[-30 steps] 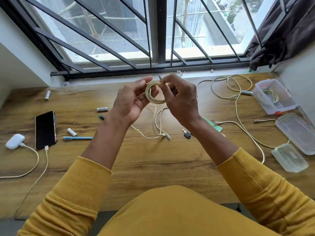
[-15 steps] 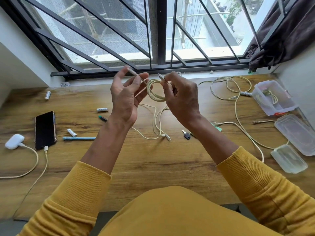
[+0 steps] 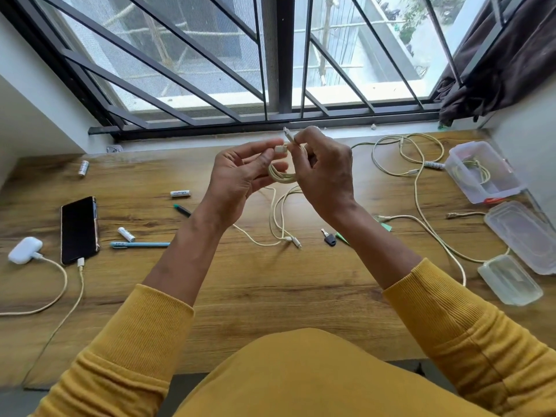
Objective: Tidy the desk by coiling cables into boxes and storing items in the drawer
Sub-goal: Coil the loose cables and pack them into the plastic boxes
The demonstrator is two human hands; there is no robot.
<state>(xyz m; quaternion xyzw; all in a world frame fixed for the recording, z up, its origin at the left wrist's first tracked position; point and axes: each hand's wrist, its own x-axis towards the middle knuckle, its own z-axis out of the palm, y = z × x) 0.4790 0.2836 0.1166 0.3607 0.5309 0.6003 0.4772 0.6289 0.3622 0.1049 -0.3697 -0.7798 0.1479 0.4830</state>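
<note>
Cream cable (image 3: 282,176), coiled, is held above the desk (image 3: 270,284), in front of the window. Its coil is gripped by the right hand (image 3: 326,179), whose fingertips pinch one plug; the other plug is pinched by the left hand (image 3: 240,182). An open box (image 3: 481,173) sits to the right of the coil.

Worktop (image 3: 270,296): near strip bare, open passage. Obstructions: loose cables (image 3: 421,224) (right half), phone (image 3: 78,230), pen (image 3: 140,244), batteries (image 3: 180,193) left; lidless box (image 3: 481,173) far right.
</note>
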